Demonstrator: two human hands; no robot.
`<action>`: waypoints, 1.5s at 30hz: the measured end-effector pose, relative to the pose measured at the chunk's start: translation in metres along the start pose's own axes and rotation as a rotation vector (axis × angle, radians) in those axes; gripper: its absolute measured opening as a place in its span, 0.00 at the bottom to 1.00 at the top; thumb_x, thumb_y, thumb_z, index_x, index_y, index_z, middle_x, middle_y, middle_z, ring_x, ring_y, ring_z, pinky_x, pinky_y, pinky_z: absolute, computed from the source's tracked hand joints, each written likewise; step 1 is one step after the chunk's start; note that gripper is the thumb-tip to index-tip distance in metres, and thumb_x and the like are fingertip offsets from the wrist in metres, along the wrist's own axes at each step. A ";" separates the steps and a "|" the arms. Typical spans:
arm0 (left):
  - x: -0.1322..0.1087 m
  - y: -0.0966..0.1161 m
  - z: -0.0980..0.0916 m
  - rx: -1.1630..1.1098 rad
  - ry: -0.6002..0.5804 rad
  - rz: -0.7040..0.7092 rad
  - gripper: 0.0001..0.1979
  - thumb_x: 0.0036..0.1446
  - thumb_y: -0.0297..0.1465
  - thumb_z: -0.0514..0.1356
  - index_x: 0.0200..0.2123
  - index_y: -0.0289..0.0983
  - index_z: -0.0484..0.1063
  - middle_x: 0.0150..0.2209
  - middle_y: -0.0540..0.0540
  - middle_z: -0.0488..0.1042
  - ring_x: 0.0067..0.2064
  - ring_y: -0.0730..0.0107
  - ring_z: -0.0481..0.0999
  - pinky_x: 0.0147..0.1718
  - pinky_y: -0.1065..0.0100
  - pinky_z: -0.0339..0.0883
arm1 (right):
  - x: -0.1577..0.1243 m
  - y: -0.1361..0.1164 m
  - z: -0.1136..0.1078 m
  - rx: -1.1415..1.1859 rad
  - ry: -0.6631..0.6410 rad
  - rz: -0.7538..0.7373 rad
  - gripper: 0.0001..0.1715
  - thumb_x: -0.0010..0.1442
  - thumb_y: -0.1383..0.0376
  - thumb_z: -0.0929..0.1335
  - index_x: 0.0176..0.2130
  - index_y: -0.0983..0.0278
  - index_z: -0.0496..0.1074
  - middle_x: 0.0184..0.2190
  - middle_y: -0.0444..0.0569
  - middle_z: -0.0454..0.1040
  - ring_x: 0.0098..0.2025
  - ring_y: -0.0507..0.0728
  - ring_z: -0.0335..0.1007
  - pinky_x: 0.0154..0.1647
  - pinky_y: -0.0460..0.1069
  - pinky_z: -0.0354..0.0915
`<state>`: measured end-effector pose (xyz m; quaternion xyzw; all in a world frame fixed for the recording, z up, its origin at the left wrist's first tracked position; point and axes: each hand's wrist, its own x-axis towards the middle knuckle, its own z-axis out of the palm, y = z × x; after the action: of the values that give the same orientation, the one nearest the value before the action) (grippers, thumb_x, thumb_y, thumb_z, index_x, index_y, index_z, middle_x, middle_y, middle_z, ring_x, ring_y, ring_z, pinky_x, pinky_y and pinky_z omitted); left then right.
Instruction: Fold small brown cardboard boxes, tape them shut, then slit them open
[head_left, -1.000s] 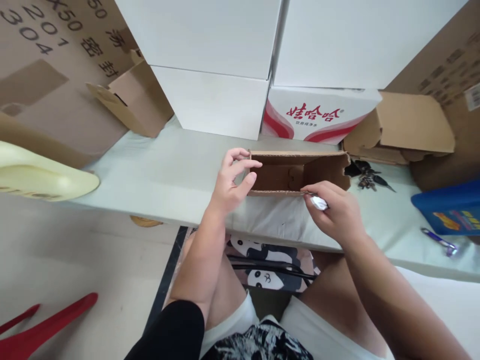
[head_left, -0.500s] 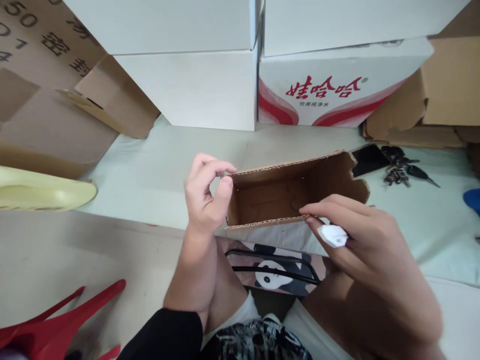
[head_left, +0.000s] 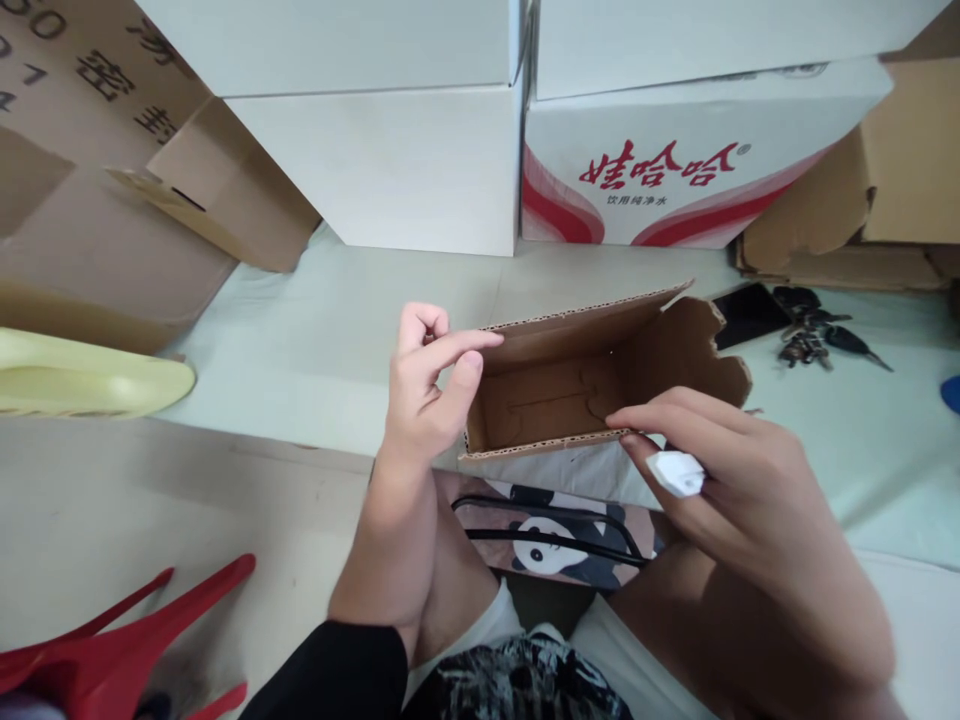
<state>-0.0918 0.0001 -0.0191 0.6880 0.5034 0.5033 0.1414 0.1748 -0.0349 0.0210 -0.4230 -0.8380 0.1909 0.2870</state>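
Note:
An open cardboard box (head_left: pixel 544 400) sits before me on the pale covered surface, its opening facing up. At its left end, my left hand (head_left: pixel 427 390) has the corner between thumb and index finger; the index finger reaches along the top of the far wall and the other fingers curl. My right hand (head_left: pixel 742 470) pinches the near wall's top edge between thumb and fingertips. Also tucked in that hand is a white-ended object (head_left: pixel 677 473), its other end hidden by the palm. The far wall stands apart from the notched right end wall at the top.
Behind are white cartons (head_left: pixel 382 170) and a red-and-white water carton (head_left: pixel 675 180). Brown cartons (head_left: pixel 150 230) flank them. A black phone-like slab (head_left: pixel 750 315) and keys (head_left: pixel 810 335) lie right of the box. A panda-print bag (head_left: pixel 551 545) hangs below; a red stool (head_left: pixel 127 630) stands lower left.
The far wall has swung outward, opening a gap at the right end wall. My left index finger has straightened along that wall. My right hand keeps its grip.

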 end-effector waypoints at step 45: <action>0.005 -0.033 0.026 -0.301 -0.261 -0.149 0.22 0.57 0.50 0.68 0.49 0.43 0.76 0.59 0.39 0.72 0.66 0.50 0.68 0.64 0.51 0.65 | -0.006 0.034 -0.021 0.352 0.013 0.295 0.26 0.61 0.45 0.73 0.52 0.56 0.75 0.44 0.49 0.85 0.42 0.58 0.84 0.41 0.50 0.78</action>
<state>-0.0886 0.0276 -0.0510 0.6794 0.4493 0.4675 0.3435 0.2118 -0.0189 0.0159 -0.4857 -0.7190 0.3712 0.3308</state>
